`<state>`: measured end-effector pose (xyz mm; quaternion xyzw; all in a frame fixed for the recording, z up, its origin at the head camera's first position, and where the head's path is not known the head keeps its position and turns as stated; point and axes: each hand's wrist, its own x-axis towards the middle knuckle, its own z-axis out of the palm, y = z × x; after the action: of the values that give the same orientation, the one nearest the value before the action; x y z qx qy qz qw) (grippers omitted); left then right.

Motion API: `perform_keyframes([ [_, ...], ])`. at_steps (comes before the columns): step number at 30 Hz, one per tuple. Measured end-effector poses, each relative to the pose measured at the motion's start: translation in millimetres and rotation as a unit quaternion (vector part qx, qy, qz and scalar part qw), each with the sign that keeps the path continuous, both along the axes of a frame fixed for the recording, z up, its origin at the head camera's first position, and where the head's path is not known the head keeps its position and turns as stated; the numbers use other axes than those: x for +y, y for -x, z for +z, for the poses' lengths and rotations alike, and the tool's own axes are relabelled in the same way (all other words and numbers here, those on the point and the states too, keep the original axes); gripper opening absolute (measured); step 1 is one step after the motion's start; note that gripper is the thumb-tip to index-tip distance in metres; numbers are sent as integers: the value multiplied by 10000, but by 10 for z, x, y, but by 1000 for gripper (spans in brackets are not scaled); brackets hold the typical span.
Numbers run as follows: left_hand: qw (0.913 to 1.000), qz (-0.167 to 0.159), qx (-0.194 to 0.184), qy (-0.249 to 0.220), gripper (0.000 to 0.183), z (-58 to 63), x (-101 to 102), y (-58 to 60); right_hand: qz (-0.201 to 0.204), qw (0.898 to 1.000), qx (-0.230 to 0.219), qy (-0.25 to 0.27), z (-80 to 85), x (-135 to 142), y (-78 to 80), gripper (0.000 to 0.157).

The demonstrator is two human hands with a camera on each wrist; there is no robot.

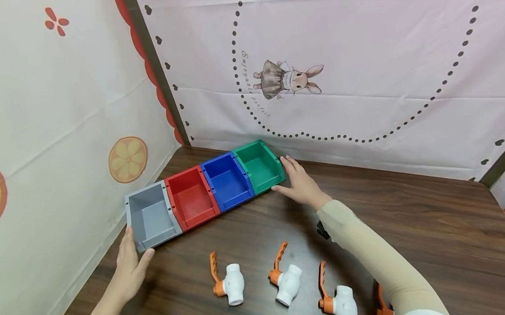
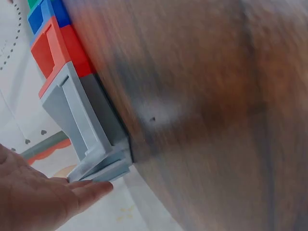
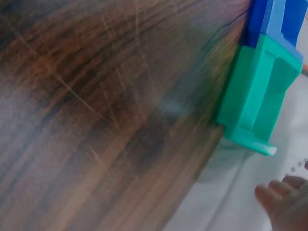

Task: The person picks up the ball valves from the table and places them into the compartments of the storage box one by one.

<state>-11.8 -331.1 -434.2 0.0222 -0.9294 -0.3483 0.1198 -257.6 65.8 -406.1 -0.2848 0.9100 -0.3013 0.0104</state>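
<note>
A row of joined plastic bins stands at the back left of the table: a grey bin (image 1: 153, 217), a red bin (image 1: 192, 197), a blue bin (image 1: 228, 181) and a green bin (image 1: 259, 166). My left hand (image 1: 129, 268) is at the outer end of the grey bin, its fingers straight along the side wall; in the left wrist view the fingers (image 2: 91, 195) lie against the bin's end. At the other end, my right hand (image 1: 300, 184) is spread beside the green bin. A small space shows between that hand and the green bin in the right wrist view.
Several white valves with orange handles lie on the wooden table (image 1: 433, 215): one valve (image 1: 234, 284) at left, another valve (image 1: 289, 285) in the middle, a third valve (image 1: 345, 304) further right. My right sleeve partly covers another orange handle (image 1: 383, 307). Printed cloth (image 1: 358, 68) hangs behind.
</note>
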Motion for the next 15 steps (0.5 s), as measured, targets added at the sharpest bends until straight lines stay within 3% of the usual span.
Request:
perform_keyframes([
  [4,9986,24,221,-480,73,-4,-24,47,25,9984,-457,347,-56,-1,84,78],
  [11,9954,531,44,-796,88,9,-45,141,-110,9936,-656,915,-143,-57,217,61],
  [15,9915,493,208,-1185,82,-26,-39,187,-245,9915,-717,1061,-185,-86,256,58],
])
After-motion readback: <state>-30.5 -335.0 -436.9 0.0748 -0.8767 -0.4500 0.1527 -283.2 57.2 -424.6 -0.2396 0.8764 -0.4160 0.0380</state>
